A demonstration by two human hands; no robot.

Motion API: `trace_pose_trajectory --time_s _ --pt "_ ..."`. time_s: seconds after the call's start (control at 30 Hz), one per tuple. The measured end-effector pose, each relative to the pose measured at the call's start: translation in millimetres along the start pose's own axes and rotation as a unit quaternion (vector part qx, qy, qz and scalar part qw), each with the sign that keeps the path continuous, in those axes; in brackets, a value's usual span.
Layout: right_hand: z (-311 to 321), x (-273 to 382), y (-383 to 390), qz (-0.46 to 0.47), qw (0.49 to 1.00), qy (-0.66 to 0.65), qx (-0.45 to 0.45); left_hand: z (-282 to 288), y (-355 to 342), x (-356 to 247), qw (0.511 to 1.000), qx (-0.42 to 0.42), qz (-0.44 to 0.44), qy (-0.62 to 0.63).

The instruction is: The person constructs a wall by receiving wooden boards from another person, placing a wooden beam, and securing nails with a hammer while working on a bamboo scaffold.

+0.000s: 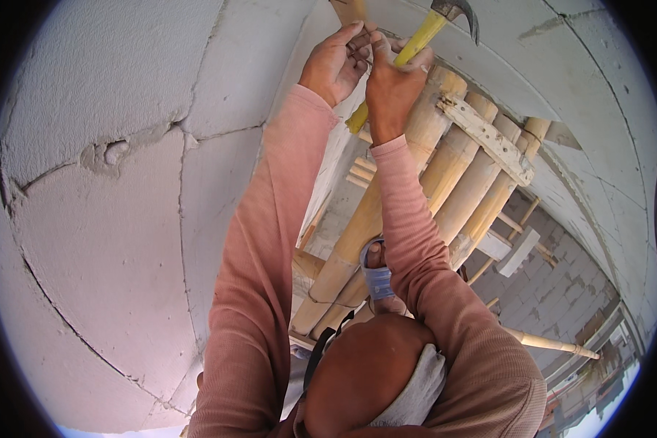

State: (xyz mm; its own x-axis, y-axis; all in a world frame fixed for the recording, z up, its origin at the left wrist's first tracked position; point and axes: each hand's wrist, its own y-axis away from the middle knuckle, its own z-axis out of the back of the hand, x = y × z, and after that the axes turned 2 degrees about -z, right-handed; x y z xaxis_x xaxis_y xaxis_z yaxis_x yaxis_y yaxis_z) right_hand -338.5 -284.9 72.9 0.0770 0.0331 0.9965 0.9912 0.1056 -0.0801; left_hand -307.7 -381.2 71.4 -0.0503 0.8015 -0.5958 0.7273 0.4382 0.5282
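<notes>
Both my hands are raised close together at the top of the head view, beside a strip of wood (352, 10). My right hand (397, 91) is closed around the yellow handle of a claw hammer (422, 38). The dark hammer head points up and right, and the handle's lower end sticks out below my palm. My left hand (333, 66) has its fingers curled, its thumb and fingertips meeting the right hand's thumb near the wood. Whatever lies between those fingertips is too small to make out.
A pale block wall (109, 248) with cracked joints rises on the left. Below me runs a platform of bamboo poles (456, 157), crossed by a whitish plank (489, 139). My foot in a blue sandal (378, 281) rests there. Another block wall (598, 95) curves along the right.
</notes>
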Motion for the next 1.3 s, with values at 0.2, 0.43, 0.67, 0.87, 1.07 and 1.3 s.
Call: trace_pose_trajectory --time_s 0.2,0.43,0.67,0.87,1.07,1.3 --pt "1.6 5.0 0.5 -0.042 0.998 -0.045 0.021 1.6 -30.1 7.9 0.999 -0.004 0.037 -0.039" --pt "45.2 65.9 25.5 -0.252 0.96 -0.059 0.108 24.0 -83.9 -3.5 0.998 0.02 0.067 -0.007" --pt "145.3 127.7 -25.5 -0.194 0.856 0.257 0.404 30.1 -110.2 19.1 0.991 0.031 0.048 0.12" --pt "160.6 111.6 -83.8 0.194 0.69 0.428 0.55 38.9 -129.8 25.4 0.962 0.054 0.055 0.261" --pt "117.2 105.0 -115.1 0.375 0.485 0.51 0.603 58.7 -146.5 31.7 0.981 0.121 0.054 0.143" --pt "82.9 67.2 -139.9 0.411 0.452 0.532 0.585 76.8 -153.6 27.9 0.977 0.189 0.046 0.089"
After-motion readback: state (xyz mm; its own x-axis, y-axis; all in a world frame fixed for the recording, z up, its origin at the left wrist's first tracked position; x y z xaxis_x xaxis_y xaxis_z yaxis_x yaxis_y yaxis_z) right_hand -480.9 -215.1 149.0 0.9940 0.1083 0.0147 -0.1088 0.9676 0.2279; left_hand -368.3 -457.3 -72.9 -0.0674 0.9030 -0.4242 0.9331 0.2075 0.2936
